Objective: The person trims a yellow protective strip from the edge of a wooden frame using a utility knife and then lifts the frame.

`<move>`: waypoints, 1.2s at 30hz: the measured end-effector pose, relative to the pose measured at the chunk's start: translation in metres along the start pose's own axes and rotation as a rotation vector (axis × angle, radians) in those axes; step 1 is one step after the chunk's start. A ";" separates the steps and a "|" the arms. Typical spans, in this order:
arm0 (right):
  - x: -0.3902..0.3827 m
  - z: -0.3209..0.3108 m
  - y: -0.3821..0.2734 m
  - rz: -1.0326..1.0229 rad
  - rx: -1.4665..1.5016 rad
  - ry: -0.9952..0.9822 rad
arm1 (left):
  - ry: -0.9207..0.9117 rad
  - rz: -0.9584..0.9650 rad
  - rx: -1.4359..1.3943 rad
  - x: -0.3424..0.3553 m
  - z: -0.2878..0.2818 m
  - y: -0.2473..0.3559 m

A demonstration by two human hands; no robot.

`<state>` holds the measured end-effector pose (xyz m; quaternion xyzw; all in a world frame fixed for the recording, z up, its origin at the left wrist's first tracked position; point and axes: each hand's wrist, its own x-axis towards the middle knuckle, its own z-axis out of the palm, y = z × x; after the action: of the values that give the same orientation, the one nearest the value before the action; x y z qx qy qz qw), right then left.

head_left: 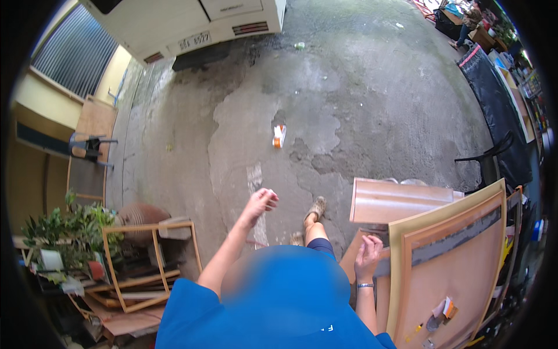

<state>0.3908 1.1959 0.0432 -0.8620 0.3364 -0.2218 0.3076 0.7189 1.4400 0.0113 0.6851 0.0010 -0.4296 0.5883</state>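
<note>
My left hand [261,202] is held out in the air above the concrete ground, its fingers curled in. A small pale spot shows at its fingertips, too small to name. My right hand [367,253], with a metal band at the wrist, hangs beside a framed wooden panel [447,256]. Its fingers are loosely bent and apart, and nothing shows in them. On that panel lie a small scraper-like piece, an orange-and-white packet [449,308] and a yellow-handled tool [414,333]. A wooden board with moulded edges [401,200] lies just beyond the panel.
An orange-and-white item [279,136] lies on the cracked concrete ahead. A white vehicle [197,29] stands at the far left. Nearer left are potted plants [70,227], a clay jar [142,220] and a wooden frame [156,262]. A black chair [494,152] stands right.
</note>
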 end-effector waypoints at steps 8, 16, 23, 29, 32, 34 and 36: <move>0.145 0.121 0.049 0.149 0.160 -0.119 | -0.339 0.129 0.375 0.152 0.058 0.132; 0.359 0.156 0.138 0.193 0.133 -0.365 | -0.273 -0.013 0.404 0.279 0.021 0.211; 0.474 0.126 0.176 0.223 0.196 -0.008 | -0.260 -0.031 0.604 0.385 0.014 0.277; 0.566 0.137 0.164 0.308 0.364 0.165 | -0.180 -0.169 0.616 0.418 -0.003 0.302; 0.626 0.127 0.090 0.226 0.395 0.050 | -0.182 -0.239 0.489 0.413 -0.028 0.316; 0.657 0.111 0.042 0.116 0.387 -0.011 | -0.149 -0.351 0.406 0.436 -0.042 0.320; 0.671 0.098 0.009 0.132 0.407 -0.092 | -0.139 -0.417 0.445 0.484 -0.037 0.321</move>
<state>0.8973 0.7470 0.0851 -0.7676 0.3258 -0.2248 0.5040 1.2090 1.1273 -0.0186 0.7509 0.0072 -0.5766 0.3218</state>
